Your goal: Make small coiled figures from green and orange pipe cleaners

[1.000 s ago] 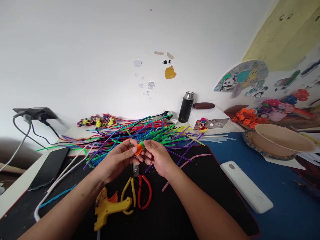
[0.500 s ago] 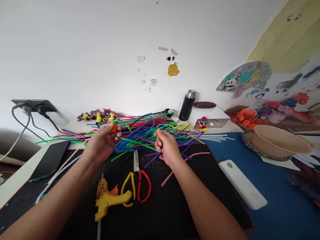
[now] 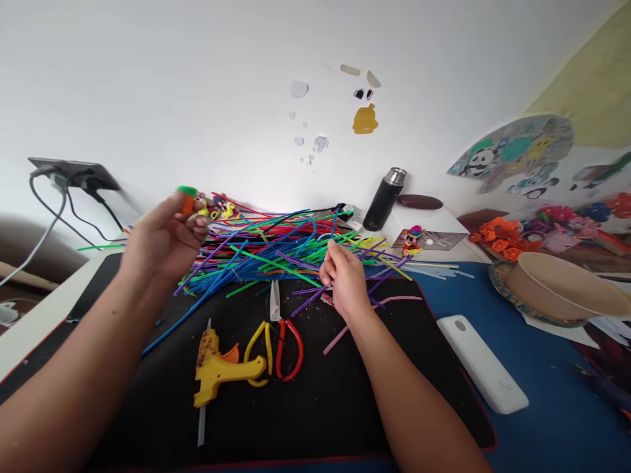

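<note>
My left hand point(image 3: 165, 240) is raised at the left, above the table, fingers pinched round a small orange and green pipe-cleaner piece point(image 3: 186, 199). My right hand point(image 3: 345, 279) hovers over the near edge of a big pile of coloured pipe cleaners point(image 3: 276, 253), its fingers curled together; what they hold, if anything, I cannot make out. Just in front of the hands, on a black mat point(image 3: 320, 407), lie a yellow glue gun point(image 3: 217, 371), yellow-handled pliers point(image 3: 261, 355) and red-handled scissors point(image 3: 284, 341).
Several small finished figures point(image 3: 221, 209) sit at the back left. A black flask point(image 3: 383, 199) stands by the wall, near a white box point(image 3: 434, 230) with a small figure. A white oblong device point(image 3: 486, 362), a paper bowl point(image 3: 566, 286) and orange craft flowers point(image 3: 497, 238) are at the right.
The hands have parted. My left hand carried the orange and green piece up and to the left; my right hand let go of it and stayed over the pile. The view shifted left.
</note>
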The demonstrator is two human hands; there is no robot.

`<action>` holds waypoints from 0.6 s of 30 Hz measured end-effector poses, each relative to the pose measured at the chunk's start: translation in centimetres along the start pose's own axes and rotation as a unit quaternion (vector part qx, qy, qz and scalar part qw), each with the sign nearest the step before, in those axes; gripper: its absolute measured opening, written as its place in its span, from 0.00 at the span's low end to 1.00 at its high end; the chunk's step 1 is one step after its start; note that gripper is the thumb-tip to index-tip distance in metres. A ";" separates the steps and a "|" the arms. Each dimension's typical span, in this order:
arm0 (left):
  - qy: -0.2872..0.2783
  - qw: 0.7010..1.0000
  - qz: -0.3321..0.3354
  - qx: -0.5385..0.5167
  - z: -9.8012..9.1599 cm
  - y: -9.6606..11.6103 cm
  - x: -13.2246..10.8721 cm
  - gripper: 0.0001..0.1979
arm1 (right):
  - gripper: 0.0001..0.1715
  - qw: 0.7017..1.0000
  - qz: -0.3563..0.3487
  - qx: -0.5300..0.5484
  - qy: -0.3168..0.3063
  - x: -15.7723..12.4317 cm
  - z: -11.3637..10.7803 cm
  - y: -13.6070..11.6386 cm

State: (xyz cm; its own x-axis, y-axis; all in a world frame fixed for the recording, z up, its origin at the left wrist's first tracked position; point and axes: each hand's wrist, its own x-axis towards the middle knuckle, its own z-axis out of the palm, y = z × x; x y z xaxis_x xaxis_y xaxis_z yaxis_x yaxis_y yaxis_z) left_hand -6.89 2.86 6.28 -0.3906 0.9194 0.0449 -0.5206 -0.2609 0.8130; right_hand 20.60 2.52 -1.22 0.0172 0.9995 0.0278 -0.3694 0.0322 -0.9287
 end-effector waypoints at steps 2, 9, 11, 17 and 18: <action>0.048 0.999 0.007 -0.019 0.1 1.1 0.2 0.12 | 0.33 1.000 -0.007 -0.002 0.011 0.1 -0.1 -0.2; -0.005 1.000 -0.005 -0.013 -0.1 -0.2 -0.1 0.07 | 0.32 0.999 -0.020 -0.025 0.022 0.3 -0.4 0.2; -0.054 0.997 -0.039 0.040 -0.4 -1.5 -0.3 0.06 | 0.30 0.999 -0.011 -0.036 0.010 0.3 -0.5 0.4; -0.137 0.980 -0.118 0.088 -0.1 -4.2 -1.7 0.18 | 0.25 0.998 0.020 -0.064 -0.020 0.5 -0.7 0.9; -0.143 0.978 -0.121 0.091 0.0 -4.3 -1.9 0.18 | 0.25 0.997 0.018 -0.077 -0.023 0.6 -0.8 1.1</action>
State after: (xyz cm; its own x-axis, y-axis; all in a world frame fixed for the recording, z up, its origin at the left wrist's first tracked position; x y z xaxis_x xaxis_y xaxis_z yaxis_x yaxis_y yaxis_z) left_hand -3.98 2.26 2.69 -0.0305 0.9993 -0.0220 -0.4173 0.0073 0.9087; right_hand 20.98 3.10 -2.50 -0.0378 0.9993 0.0076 -0.2212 -0.0010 -0.9752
